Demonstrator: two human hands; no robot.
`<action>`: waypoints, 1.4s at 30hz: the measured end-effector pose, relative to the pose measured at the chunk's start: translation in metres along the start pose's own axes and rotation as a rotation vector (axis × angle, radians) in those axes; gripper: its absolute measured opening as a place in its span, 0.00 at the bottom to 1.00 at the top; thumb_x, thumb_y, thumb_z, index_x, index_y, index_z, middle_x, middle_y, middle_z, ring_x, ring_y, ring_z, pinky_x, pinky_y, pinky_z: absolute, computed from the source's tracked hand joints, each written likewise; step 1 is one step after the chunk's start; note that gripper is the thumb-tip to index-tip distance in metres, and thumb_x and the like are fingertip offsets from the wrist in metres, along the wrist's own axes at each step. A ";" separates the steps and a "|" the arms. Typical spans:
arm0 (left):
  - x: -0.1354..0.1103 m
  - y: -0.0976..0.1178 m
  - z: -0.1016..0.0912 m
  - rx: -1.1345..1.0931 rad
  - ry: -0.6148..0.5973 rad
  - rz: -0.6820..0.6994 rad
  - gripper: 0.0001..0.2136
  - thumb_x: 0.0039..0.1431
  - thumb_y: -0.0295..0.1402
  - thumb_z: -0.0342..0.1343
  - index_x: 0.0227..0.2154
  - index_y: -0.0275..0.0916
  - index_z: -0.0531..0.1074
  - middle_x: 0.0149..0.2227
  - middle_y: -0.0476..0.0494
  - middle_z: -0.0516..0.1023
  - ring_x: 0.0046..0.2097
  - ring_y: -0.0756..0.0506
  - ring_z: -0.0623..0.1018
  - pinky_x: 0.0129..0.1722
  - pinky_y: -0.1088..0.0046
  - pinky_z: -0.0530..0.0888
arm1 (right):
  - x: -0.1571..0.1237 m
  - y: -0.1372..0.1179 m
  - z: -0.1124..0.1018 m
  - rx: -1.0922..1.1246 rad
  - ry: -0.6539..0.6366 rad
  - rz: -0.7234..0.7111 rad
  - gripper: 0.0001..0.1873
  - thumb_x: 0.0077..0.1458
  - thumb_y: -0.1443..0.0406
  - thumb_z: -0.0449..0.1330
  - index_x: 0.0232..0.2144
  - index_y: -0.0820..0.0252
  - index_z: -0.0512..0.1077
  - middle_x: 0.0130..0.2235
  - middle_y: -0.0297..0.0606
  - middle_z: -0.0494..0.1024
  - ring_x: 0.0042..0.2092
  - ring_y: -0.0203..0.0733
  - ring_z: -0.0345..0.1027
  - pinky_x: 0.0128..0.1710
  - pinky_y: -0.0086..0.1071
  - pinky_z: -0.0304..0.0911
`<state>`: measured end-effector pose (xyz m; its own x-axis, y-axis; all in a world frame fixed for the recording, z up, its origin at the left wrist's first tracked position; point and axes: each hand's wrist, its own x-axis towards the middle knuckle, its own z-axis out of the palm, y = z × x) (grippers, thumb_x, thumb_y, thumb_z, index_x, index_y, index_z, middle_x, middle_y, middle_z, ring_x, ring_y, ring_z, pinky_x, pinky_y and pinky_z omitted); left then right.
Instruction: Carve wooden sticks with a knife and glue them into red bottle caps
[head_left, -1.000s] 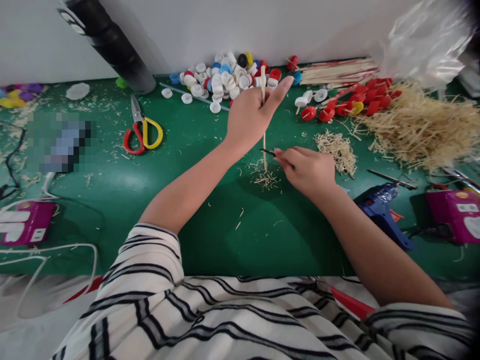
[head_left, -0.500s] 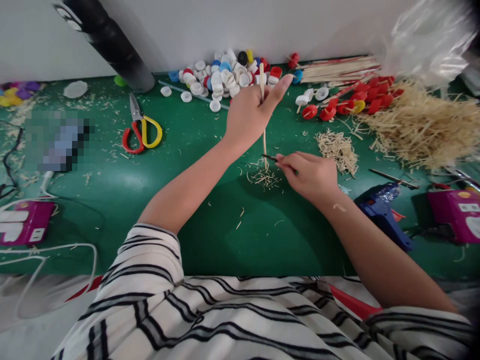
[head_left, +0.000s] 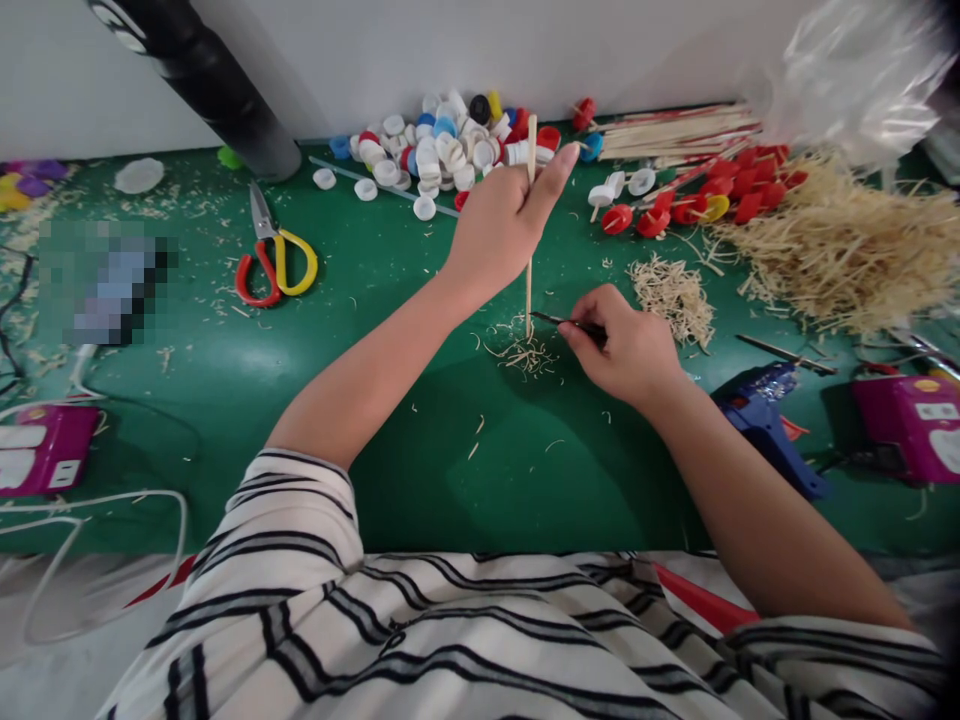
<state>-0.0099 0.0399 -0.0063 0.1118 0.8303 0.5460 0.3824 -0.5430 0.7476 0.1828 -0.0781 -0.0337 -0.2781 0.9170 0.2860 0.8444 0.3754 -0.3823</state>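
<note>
My left hand [head_left: 499,225] is closed around a thin wooden stick [head_left: 529,280], its lower tip down at the green tabletop. Curled shavings [head_left: 531,358] lie about that tip. In my right hand [head_left: 626,345] is a dark, slim knife [head_left: 551,319], gripped in bent fingers, its blade at the stick close to the lower end. The knife's handle is mostly hidden in my fingers. A small heap of short shavings [head_left: 675,300] lies beyond my right hand.
Bottle caps [head_left: 442,150] are piled against the wall. Scissors [head_left: 276,255] and a black bottle [head_left: 240,110] stand left. On the right are bundled sticks [head_left: 675,135], red caps on sticks [head_left: 720,195], a large shavings pile [head_left: 855,250], a blue glue gun [head_left: 772,420] and a purple power socket [head_left: 911,430].
My right hand has shifted slightly upward and its fingers have bent more around the knife. My left hand still holds the stick upright. The whole view has shifted a little.
</note>
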 end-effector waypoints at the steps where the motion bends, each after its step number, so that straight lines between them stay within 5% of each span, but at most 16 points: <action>1: -0.001 0.001 0.000 -0.003 0.019 0.012 0.38 0.62 0.73 0.43 0.09 0.48 0.53 0.12 0.50 0.50 0.17 0.49 0.52 0.23 0.58 0.51 | 0.000 0.000 0.000 0.013 -0.025 0.004 0.10 0.64 0.56 0.59 0.43 0.53 0.67 0.32 0.36 0.81 0.28 0.43 0.71 0.28 0.35 0.55; 8: -0.001 0.019 -0.009 -0.183 -0.127 0.092 0.38 0.67 0.69 0.44 0.10 0.46 0.56 0.12 0.49 0.55 0.19 0.50 0.61 0.27 0.64 0.60 | -0.002 -0.007 -0.011 0.352 -0.246 -0.077 0.17 0.64 0.56 0.57 0.37 0.48 0.49 0.27 0.26 0.67 0.23 0.35 0.57 0.26 0.34 0.54; 12: 0.002 0.033 -0.017 -0.251 -0.172 0.195 0.39 0.67 0.69 0.42 0.09 0.46 0.56 0.11 0.50 0.55 0.17 0.52 0.59 0.27 0.63 0.64 | -0.002 -0.008 -0.013 0.434 -0.302 -0.122 0.18 0.66 0.56 0.56 0.36 0.48 0.47 0.27 0.23 0.62 0.23 0.34 0.53 0.26 0.33 0.52; 18: -0.003 0.040 -0.017 -0.264 -0.194 0.153 0.37 0.67 0.68 0.45 0.11 0.45 0.59 0.15 0.47 0.58 0.21 0.50 0.61 0.27 0.62 0.64 | -0.003 -0.008 -0.009 0.492 -0.324 -0.076 0.17 0.66 0.57 0.58 0.39 0.48 0.49 0.26 0.22 0.63 0.24 0.35 0.55 0.27 0.35 0.52; 24: -0.023 0.047 0.003 -0.372 -0.177 0.150 0.37 0.64 0.71 0.40 0.14 0.44 0.62 0.17 0.46 0.62 0.22 0.49 0.63 0.27 0.62 0.62 | -0.018 -0.025 -0.017 1.249 -0.785 -0.104 0.22 0.69 0.53 0.60 0.49 0.46 0.48 0.26 0.18 0.60 0.24 0.33 0.48 0.24 0.30 0.47; 28: -0.049 0.069 0.009 -0.423 -0.222 0.059 0.33 0.67 0.65 0.47 0.18 0.42 0.63 0.20 0.48 0.63 0.24 0.50 0.64 0.28 0.64 0.62 | -0.025 -0.038 -0.021 1.604 -0.862 -0.208 0.26 0.65 0.59 0.65 0.49 0.47 0.50 0.29 0.20 0.65 0.25 0.30 0.52 0.24 0.25 0.46; 37: -0.070 0.080 0.028 -0.621 0.210 -0.031 0.33 0.71 0.63 0.44 0.17 0.43 0.60 0.19 0.49 0.60 0.25 0.49 0.62 0.28 0.64 0.62 | -0.027 -0.038 -0.015 1.750 -0.858 -0.191 0.28 0.60 0.63 0.68 0.44 0.46 0.49 0.34 0.22 0.62 0.27 0.29 0.52 0.26 0.25 0.45; 42: -0.070 0.079 0.031 -0.672 0.216 -0.020 0.31 0.71 0.60 0.48 0.20 0.42 0.60 0.20 0.50 0.61 0.24 0.50 0.62 0.27 0.65 0.61 | -0.024 -0.040 -0.009 1.778 -0.796 -0.210 0.27 0.60 0.61 0.67 0.43 0.46 0.48 0.36 0.24 0.60 0.30 0.31 0.55 0.29 0.28 0.48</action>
<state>0.0408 -0.0576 0.0028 -0.1009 0.8351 0.5407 -0.2749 -0.5457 0.7916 0.1601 -0.1162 -0.0173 -0.8340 0.4986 0.2362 -0.4259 -0.3098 -0.8500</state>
